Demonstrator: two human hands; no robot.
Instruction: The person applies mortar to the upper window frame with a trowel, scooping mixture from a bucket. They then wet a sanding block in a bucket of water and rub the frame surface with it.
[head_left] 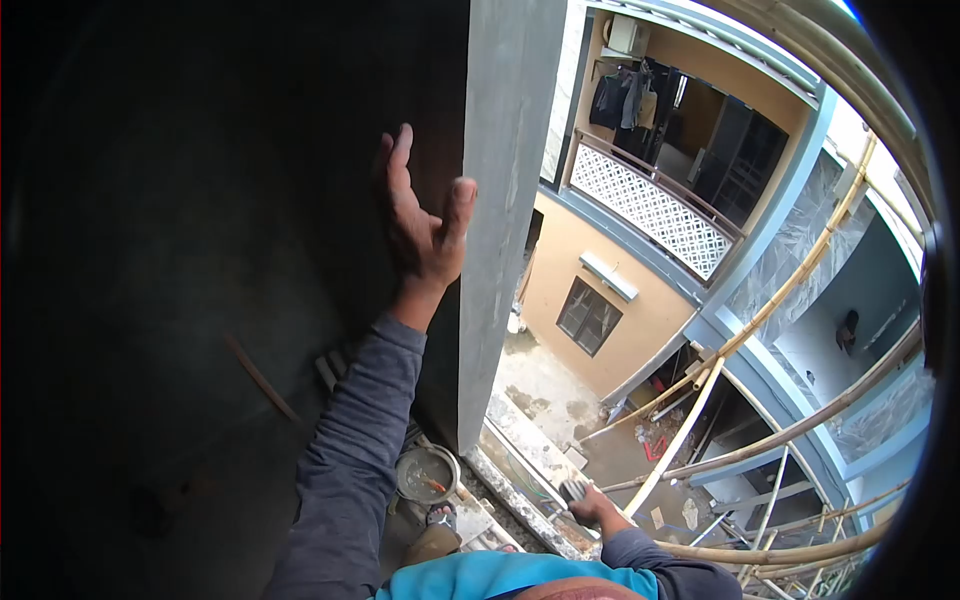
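My left hand [425,235] is raised beside the edge of a grey plastered column [505,150], its thumb and fingers spread with nothing in them. Low in the view, my right hand [598,510] is closed round a small dark and pale object [573,491], too small to make out. That hand is above a narrow ledge [535,500] on the outer side. Below my left forearm stands a round bucket [412,490] with grey material and an orange item inside.
Bamboo poles [790,290] cross the right side over a drop to the ground. Opposite stands a building with a white patterned balcony [650,205] and hanging clothes [625,98]. A sandalled foot [441,515] shows beside the bucket. The left side is very dark.
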